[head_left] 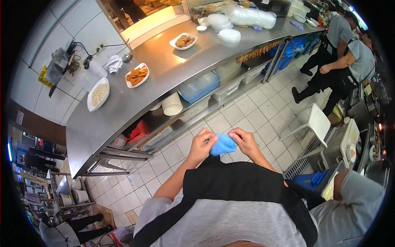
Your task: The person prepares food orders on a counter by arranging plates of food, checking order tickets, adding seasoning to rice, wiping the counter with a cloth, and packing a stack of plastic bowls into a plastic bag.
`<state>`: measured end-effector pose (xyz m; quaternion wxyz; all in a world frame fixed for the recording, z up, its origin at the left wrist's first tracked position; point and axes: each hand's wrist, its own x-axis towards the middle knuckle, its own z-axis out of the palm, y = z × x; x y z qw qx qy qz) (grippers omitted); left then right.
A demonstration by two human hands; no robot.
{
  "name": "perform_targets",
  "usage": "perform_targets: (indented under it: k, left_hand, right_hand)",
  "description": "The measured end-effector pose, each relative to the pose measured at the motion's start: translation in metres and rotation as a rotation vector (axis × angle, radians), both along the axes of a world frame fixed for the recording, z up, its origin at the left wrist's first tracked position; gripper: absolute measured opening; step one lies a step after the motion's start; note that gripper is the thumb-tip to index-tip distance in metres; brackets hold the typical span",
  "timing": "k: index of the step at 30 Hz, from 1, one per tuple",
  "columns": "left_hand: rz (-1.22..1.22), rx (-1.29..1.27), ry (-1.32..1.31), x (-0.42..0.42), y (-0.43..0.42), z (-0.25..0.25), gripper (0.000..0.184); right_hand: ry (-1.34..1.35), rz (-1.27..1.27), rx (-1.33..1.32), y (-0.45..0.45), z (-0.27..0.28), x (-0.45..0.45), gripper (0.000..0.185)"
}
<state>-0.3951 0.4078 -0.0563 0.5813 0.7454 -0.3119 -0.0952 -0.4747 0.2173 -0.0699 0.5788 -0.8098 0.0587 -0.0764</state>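
Note:
In front of my black apron [234, 181], a crumpled light-blue cloth or glove [224, 144] is stretched between my two hands; its exact kind I cannot tell. My left hand [201, 143] pinches its left edge with thumb and fingers. At the opposite side, my right hand [245, 142] grips the upper right corner, fingers curled. Both hands are above the tiled floor, apart from the steel counter [164, 74].
On the counter stand white bowls of rice [98, 94], orange-red food [137, 75] and browned pieces [185, 41], plus stacked white plates [229, 36]. A blue bin [207, 86] sits below. Co-workers [349, 61] stand far right; a grey sleeve [358, 197] is close. A white stool [314, 123] stands right.

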Motion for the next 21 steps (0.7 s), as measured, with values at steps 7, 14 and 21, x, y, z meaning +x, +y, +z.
perform_targets:
  k: [7,14,21]
  left_hand:
    - [-0.198,-0.034,-0.281,0.093,-0.103,0.029,0.012]
    - [-0.084,-0.065,-0.163,0.196,-0.175,0.037,0.014]
    - [-0.208,-0.012,0.016,0.253,-0.226,0.018,0.03]
  right_hand:
    - [-0.171,-0.024,-0.116,-0.083,0.018,0.074,0.028]
    - [-0.265,-0.049,-0.31,-0.171,0.066,0.177,0.01]
    - [-0.282,-0.182,0.0,-0.234,0.071,0.267,0.011]
